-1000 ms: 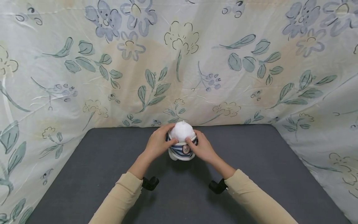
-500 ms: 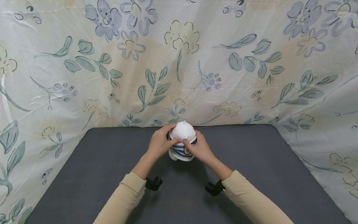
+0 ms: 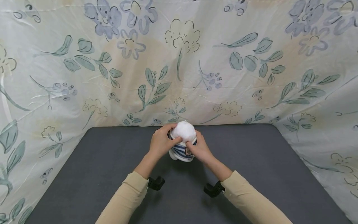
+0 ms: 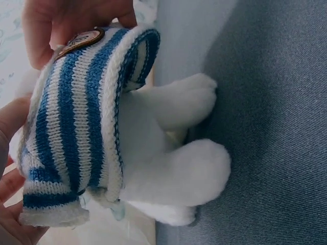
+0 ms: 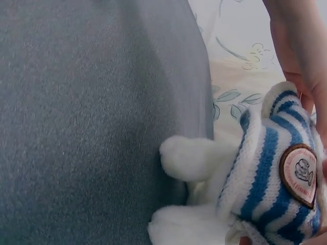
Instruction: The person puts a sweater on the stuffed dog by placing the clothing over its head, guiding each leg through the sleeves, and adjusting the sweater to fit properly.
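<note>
Head view: my left hand (image 3: 160, 143) and right hand (image 3: 199, 150) both pinch the striped sweater (image 3: 181, 150) on a white plush toy (image 3: 183, 132), fingers curled into the knit. The toy stands on the grey worktop (image 3: 112, 168), near the flowered curtain (image 3: 179, 62).

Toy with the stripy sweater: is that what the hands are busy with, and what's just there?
In use:
toy
sweater, on the toy
left hand, gripping it
right hand, pinching it

Just there:
grey table
flowery cloth behind
</note>
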`<state>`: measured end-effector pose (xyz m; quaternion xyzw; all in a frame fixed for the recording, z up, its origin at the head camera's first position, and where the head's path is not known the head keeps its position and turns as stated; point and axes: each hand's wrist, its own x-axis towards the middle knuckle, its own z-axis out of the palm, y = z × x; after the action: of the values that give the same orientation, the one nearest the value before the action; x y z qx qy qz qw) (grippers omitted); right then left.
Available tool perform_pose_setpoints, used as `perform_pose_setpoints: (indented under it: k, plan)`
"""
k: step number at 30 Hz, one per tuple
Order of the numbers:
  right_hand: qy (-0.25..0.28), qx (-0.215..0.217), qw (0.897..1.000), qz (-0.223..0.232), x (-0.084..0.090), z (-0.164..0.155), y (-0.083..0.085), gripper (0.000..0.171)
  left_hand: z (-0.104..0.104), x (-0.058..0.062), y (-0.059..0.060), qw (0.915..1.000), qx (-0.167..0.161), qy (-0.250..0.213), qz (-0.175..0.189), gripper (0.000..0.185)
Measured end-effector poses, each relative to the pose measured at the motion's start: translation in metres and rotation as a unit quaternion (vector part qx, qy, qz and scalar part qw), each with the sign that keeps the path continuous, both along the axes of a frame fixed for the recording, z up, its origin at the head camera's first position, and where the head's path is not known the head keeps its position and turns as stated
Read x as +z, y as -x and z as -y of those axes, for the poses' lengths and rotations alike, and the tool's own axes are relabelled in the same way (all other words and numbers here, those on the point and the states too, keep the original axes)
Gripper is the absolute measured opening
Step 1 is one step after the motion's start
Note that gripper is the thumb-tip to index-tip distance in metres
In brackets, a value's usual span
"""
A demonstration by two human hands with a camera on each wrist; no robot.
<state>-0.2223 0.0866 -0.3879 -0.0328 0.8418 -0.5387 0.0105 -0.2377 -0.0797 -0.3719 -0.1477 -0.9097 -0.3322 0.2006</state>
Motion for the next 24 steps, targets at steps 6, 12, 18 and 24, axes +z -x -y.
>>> perform_pose_setpoints:
  k: [6, 12, 18, 24]
  plan:
    - [0.033, 0.000, 0.999, 0.026, 0.0005, 0.0006, -0.0007, 0.069, -0.0016, -0.0001, -0.0012, 1.0000, 0.007, -0.001, -0.004, 0.050]
    - [0.039, 0.009, 0.999, 0.036, 0.0016, -0.0004, -0.0027, 0.077, -0.0036, 0.0003, -0.0023, 0.9998, 0.020, 0.002, -0.004, 0.048]
    - [0.035, 0.019, 0.999, 0.025, -0.0003, -0.0003, -0.0035, 0.081, -0.0052, 0.0005, -0.0017, 0.9996, 0.029, 0.003, 0.002, 0.047]
    - [-0.005, 0.015, 1.000, 0.008, -0.0036, -0.0006, -0.0056, 0.084, -0.0057, 0.0000, -0.0015, 0.9993, 0.036, 0.004, -0.002, 0.045]
